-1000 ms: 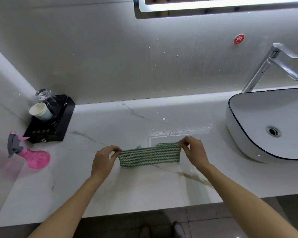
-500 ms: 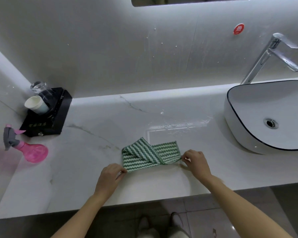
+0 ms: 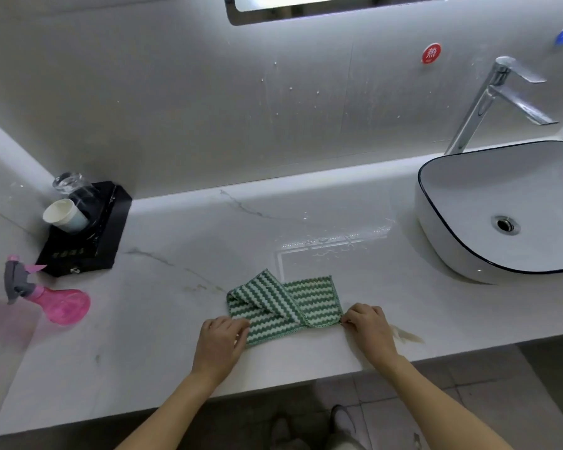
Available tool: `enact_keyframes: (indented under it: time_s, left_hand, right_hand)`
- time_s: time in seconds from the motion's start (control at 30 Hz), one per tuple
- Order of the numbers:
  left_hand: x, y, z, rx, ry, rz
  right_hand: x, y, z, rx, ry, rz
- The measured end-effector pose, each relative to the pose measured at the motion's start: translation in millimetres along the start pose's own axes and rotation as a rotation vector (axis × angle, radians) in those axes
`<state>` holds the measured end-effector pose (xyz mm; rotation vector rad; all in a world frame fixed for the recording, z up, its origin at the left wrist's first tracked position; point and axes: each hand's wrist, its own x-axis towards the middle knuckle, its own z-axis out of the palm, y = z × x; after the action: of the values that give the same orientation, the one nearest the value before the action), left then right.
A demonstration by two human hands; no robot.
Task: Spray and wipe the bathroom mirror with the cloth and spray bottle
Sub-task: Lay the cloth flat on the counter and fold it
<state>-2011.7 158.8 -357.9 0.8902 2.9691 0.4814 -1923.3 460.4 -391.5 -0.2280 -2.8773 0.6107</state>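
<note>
Now the green striped cloth (image 3: 283,305), partly folded on the worktop (image 3: 163,336), is pinched at its near corners between the left hand (image 3: 220,344) and right hand (image 3: 368,329), while the pink spray bottle (image 3: 51,298) is left lying well off beyond the left hand.

Marble countertop (image 3: 182,323), grey tiled wall (image 3: 176,102)

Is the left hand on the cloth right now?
Touching. The head view shows the left hand gripping the near-left corner of the green striped cloth, its fingers overlapping the fabric on the countertop.
</note>
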Motion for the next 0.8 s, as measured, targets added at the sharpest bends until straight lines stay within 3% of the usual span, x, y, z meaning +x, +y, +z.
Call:
enact_keyframes:
  time_s: [0.13, 0.4, 0.8]
  left_hand:
    - [30.1, 40.4, 2.1, -0.05, 0.024, 0.134]
    - [46.9, 119.2, 36.0, -0.123, -0.091, 0.288]
    - [53.0, 140.2, 58.0, -0.079, -0.224, 0.307]
  right_hand:
    - [-10.4, -3.2, 1.8, 0.033, 0.067, 0.004]
    - [-32.6, -6.6, 8.0, 0.127, 0.116, 0.079]
    - [-48.8, -1.8, 6.9, 0.165, 0.172, 0.036]
